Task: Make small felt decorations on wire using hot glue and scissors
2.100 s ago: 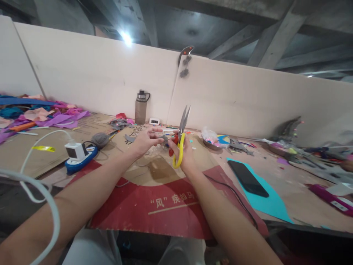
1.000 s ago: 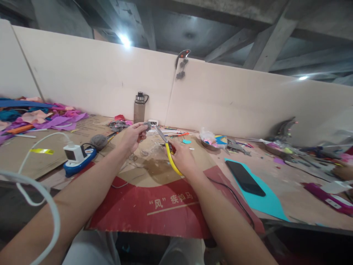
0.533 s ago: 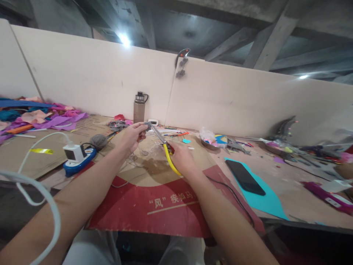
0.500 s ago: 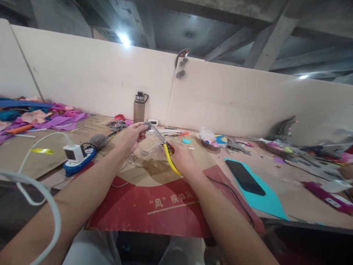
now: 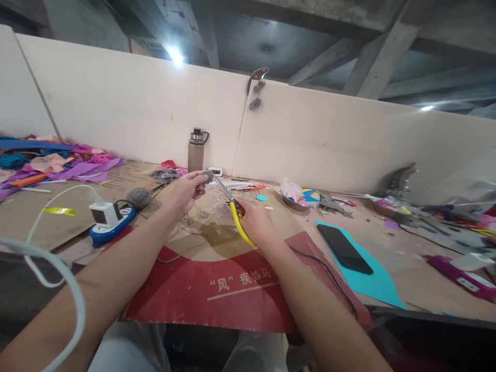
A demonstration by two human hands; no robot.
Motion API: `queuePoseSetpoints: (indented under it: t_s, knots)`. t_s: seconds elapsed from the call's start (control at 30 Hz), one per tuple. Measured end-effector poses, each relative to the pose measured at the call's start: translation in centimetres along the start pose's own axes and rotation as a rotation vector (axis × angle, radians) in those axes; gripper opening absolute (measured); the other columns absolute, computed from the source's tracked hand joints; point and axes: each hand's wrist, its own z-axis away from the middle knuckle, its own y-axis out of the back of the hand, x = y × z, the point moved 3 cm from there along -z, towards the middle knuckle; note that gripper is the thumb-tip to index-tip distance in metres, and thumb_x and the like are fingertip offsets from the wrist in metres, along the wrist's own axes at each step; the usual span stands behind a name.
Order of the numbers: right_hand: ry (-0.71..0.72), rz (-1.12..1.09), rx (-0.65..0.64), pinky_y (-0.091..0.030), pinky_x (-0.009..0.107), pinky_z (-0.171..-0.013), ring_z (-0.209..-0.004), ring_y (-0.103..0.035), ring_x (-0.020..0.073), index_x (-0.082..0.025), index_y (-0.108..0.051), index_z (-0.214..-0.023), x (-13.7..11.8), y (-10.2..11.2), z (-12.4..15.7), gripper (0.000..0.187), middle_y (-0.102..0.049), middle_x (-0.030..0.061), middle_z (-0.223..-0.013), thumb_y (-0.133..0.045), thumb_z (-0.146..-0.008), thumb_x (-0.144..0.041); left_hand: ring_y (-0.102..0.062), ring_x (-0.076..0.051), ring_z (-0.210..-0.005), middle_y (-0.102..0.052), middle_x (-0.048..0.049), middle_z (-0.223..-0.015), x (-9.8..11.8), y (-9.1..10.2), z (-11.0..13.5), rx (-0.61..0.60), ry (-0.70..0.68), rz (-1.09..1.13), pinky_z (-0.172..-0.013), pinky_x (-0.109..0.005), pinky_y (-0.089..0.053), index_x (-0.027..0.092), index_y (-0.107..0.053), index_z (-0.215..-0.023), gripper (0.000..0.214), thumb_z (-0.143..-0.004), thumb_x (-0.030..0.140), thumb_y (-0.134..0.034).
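Observation:
My left hand point(image 5: 186, 190) pinches a small grey piece point(image 5: 207, 177) between thumb and fingers, lifted a little above the cardboard. My right hand point(image 5: 253, 222) grips scissors point(image 5: 229, 202) with a yellow and red handle. Their steel blades point up and left, and the tips reach the grey piece. Thin loose threads lie on the cardboard just below my left hand. Both forearms stretch out over a red and tan cardboard sheet point(image 5: 217, 289) with white printed characters.
A grey yarn ball point(image 5: 139, 197) and a blue power strip with a white charger point(image 5: 108, 219) lie left. A brown water bottle point(image 5: 196, 150) stands by the back partition. A black phone point(image 5: 344, 249) rests on a cyan sheet. Coloured scraps pile far left; a metal dish point(image 5: 297, 200) and tools lie right.
The scissors tipped down from upright to point left at the grey piece, which my left hand carried up and left. Over the last half second, almost nothing moved.

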Motion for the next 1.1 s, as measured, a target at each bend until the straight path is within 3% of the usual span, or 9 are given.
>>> queuePoseSetpoints:
  t_s: [0.23, 0.67, 1.1]
  knots:
    - [-0.03, 0.024, -0.007, -0.037, 0.026, -0.062, -0.071, -0.06, 0.0192, -0.025, -0.062, -0.112, 0.06, -0.11, 0.04, 0.032, -0.07, 0.0065, -0.084, -0.046, -0.087, -0.034, -0.037, -0.004, -0.047, -0.05, 0.0035, -0.06, 0.09, -0.03, 0.06, -0.001, -0.005, -0.008, -0.045, -0.018, -0.031, 0.014, -0.06, -0.069, 0.016, -0.06, 0.022, -0.072]
    - [-0.024, -0.035, 0.059, -0.041, 0.028, -0.071, -0.08, -0.06, 0.0199, -0.023, -0.06, -0.108, 0.43, -0.39, 0.05, 0.028, -0.068, 0.0067, -0.089, -0.05, -0.083, -0.033, -0.038, -0.004, -0.046, -0.049, 0.0038, -0.057, 0.4, -0.35, 0.42, 0.005, -0.024, -0.008, -0.045, -0.019, -0.031, 0.015, -0.058, -0.067, 0.014, -0.061, 0.02, -0.07]
    - [-0.053, 0.063, 0.009, -0.033, 0.028, -0.06, -0.072, -0.061, 0.0214, -0.025, -0.061, -0.108, 0.05, 0.02, 0.24, 0.028, -0.07, 0.0069, -0.085, -0.047, -0.084, -0.03, -0.037, -0.003, -0.047, -0.051, 0.0035, -0.061, 0.23, -0.23, 0.31, 0.006, -0.015, 0.002, -0.046, -0.018, -0.032, 0.014, -0.06, -0.07, 0.016, -0.061, 0.02, -0.071]
